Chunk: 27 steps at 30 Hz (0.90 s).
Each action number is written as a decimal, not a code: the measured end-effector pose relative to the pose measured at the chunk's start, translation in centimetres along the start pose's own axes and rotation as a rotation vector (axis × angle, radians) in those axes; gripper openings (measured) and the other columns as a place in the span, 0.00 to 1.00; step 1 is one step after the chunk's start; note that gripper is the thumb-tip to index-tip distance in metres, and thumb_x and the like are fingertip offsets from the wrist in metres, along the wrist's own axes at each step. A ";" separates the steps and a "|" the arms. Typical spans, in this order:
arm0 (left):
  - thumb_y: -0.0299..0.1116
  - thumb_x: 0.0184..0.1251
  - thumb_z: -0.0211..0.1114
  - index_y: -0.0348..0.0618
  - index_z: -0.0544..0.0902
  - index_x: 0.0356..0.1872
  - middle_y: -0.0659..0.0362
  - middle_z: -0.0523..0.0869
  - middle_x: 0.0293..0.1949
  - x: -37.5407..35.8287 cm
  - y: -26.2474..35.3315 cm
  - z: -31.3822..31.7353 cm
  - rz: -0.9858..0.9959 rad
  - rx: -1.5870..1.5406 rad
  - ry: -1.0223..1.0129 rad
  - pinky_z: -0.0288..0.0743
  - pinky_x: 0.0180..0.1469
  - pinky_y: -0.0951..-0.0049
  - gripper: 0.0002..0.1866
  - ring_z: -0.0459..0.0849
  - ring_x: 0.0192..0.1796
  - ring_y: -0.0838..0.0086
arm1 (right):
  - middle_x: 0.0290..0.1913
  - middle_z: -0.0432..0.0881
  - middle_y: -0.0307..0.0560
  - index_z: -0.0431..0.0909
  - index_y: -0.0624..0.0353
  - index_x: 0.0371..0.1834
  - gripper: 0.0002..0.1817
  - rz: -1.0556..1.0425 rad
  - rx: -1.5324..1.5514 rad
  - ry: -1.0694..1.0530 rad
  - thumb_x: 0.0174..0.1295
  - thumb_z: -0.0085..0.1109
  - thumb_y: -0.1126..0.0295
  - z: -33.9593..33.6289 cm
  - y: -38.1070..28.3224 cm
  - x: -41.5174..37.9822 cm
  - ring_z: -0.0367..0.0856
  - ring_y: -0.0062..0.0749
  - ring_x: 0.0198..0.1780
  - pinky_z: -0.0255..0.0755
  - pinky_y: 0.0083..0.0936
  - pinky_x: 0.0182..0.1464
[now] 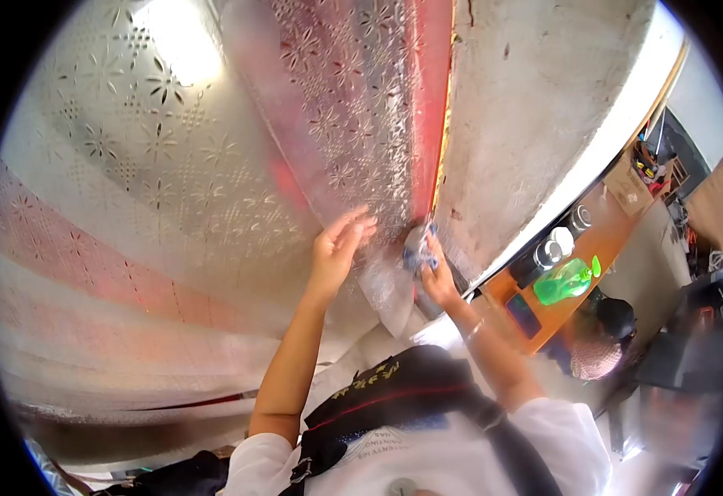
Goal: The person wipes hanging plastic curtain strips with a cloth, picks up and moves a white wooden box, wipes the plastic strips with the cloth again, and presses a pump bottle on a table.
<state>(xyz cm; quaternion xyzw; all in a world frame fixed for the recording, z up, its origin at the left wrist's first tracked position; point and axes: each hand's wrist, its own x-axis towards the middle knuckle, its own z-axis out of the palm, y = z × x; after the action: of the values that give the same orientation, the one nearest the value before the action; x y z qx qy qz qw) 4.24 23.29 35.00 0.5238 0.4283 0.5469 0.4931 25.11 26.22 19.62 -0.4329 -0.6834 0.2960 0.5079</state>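
Clamped around a blue cloth (418, 255), the right hand (436, 277) presses it to the patterned metal panel (213, 149) near the red strip (429, 107) — left hand (337, 248) flat, fingers spread — wiping looks barely started, honestly.

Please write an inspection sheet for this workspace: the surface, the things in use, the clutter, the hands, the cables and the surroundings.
Surface: shiny embossed metal panel with flower pattern, red edge strip, beside a bare concrete wall.
Things in use: blue cloth, pressed on the panel near the red strip.
Clutter: green bottle and round lids on an orange shelf.
Hands: left hand flat on the panel, open; right hand grips the cloth.
Cables: nothing seen.
Surroundings: a dim, blurred room at the right.
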 end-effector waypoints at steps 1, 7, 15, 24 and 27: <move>0.29 0.73 0.54 0.33 0.76 0.57 0.51 0.84 0.49 0.6 0.6 0.1 0.045 0.051 0.027 0.75 0.56 0.74 0.16 0.83 0.51 0.71 | 0.74 0.55 0.58 0.50 0.65 0.74 0.34 0.122 0.143 -0.079 0.62 0.45 0.76 -0.6 -1.1 -0.5 0.50 0.43 0.76 0.43 0.30 0.74; 0.29 0.75 0.51 0.31 0.77 0.54 0.51 0.86 0.44 -2.2 2.3 -3.3 0.101 0.271 0.008 0.79 0.50 0.74 0.15 0.85 0.46 0.70 | 0.54 0.73 0.40 0.67 0.59 0.64 0.23 0.406 0.569 -0.181 0.63 0.47 0.79 -5.2 -10.0 1.7 0.70 0.19 0.50 0.64 0.18 0.56; 0.31 0.74 0.53 0.31 0.80 0.50 0.52 0.87 0.39 -3.5 4.6 -8.4 0.056 0.444 0.104 0.79 0.45 0.74 0.14 0.85 0.40 0.73 | 0.50 0.77 0.42 0.73 0.60 0.54 0.23 0.090 0.737 0.122 0.55 0.44 0.86 -8.3 -20.2 9.6 0.75 0.24 0.52 0.68 0.23 0.58; 0.33 0.74 0.54 0.33 0.80 0.49 0.54 0.87 0.36 -2.7 4.6 -9.6 0.016 0.450 0.153 0.78 0.45 0.75 0.14 0.85 0.40 0.75 | 0.43 0.74 0.58 0.73 0.60 0.48 0.17 -0.883 -0.045 0.726 0.54 0.55 0.79 -8.3 -31.6 26.9 0.75 0.55 0.46 0.70 0.37 0.51; 0.33 0.74 0.54 0.34 0.81 0.49 0.54 0.88 0.36 -2.9 4.7 -9.8 0.011 0.454 0.146 0.78 0.46 0.75 0.14 0.85 0.40 0.75 | 0.42 0.74 0.57 0.73 0.60 0.45 0.15 -0.883 -0.146 0.734 0.52 0.56 0.80 -7.9 -31.0 25.3 0.75 0.56 0.46 0.71 0.38 0.49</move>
<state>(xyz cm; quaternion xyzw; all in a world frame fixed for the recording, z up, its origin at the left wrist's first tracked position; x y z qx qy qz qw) -6.06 20.20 38.35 0.5825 0.5719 0.4757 0.3275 20.85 34.59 59.28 -0.2151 -0.5970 -0.1616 0.7558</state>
